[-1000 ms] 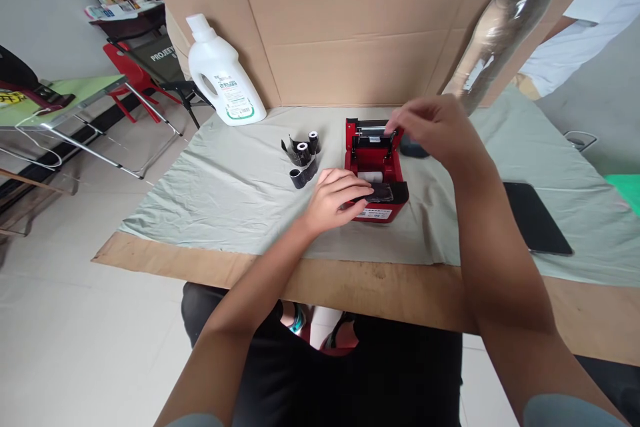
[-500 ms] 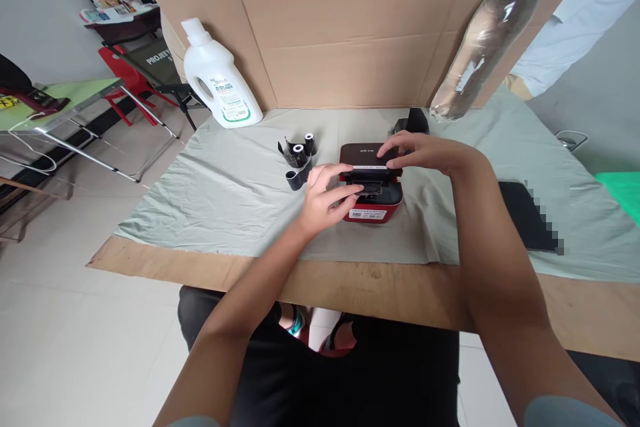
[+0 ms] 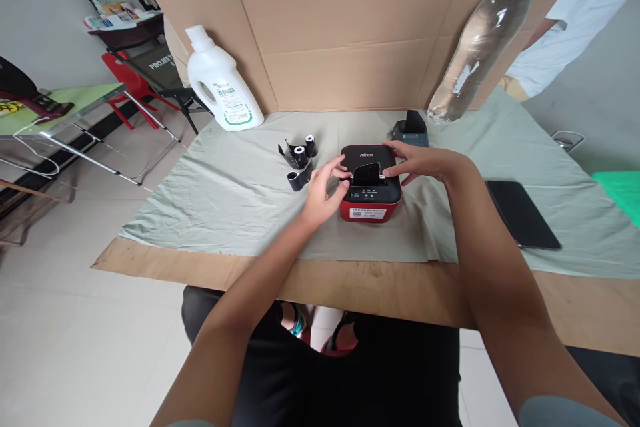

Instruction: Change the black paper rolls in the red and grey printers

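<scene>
A small red and black thermal printer (image 3: 371,210) sits on the cloth in front of me with its lid down. A strip of black paper (image 3: 367,173) sticks up through the slot in its top. At the printer's left edge rests my left hand (image 3: 323,195), fingers apart and their tips against the lid. My right hand (image 3: 420,161) lies over the right edge, fingers spread and touching the lid's top and side. Neither hand is wrapped round anything. Just left of the printer are several small rolls of black paper (image 3: 299,157).
Behind the printer stands a second dark device (image 3: 410,132) with black paper in it. A black tablet (image 3: 523,213) lies to the right. A white detergent bottle (image 3: 225,87), a clear water bottle (image 3: 480,47) and a cardboard panel (image 3: 350,73) line the back. Beyond the panel is a person's white sleeve (image 3: 575,40).
The printer's lid has gone from partly raised to down, and black paper now shows through its slot. Both hands have shifted to the printer's sides; my left fingers have left its inside.
</scene>
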### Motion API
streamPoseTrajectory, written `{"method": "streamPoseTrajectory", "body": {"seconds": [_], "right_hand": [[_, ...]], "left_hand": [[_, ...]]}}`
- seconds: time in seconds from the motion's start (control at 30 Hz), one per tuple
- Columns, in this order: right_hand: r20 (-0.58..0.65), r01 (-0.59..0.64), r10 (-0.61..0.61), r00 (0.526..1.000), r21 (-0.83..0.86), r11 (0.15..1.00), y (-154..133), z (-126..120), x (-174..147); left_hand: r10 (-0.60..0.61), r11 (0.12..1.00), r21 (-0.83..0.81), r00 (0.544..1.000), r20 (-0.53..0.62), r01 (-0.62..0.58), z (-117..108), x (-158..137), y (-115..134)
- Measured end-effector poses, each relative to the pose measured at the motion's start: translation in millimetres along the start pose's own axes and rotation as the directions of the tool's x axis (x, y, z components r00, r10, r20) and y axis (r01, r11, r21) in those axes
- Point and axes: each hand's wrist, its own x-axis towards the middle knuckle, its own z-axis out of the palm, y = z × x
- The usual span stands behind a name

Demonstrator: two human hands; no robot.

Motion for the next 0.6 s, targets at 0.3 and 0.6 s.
{"method": "streamPoseTrajectory", "body": {"seconds": [0.3,0.6], "right_hand": [[-0.269,0.183,-0.124,0.955,0.206,0.961,43.1,53.7,-42.0],[-0.399,0.31,-0.351,0.847,-0.165,0.936,63.9,110.8,-65.9]], "left_hand": [[-0.059,0.998,-0.012,0.998,-0.024,0.059,0.4,0.6,11.4],[-0.432,0.832,-0.348,0.898,0.082,0.432,20.8,-8.4,3.0]]}}
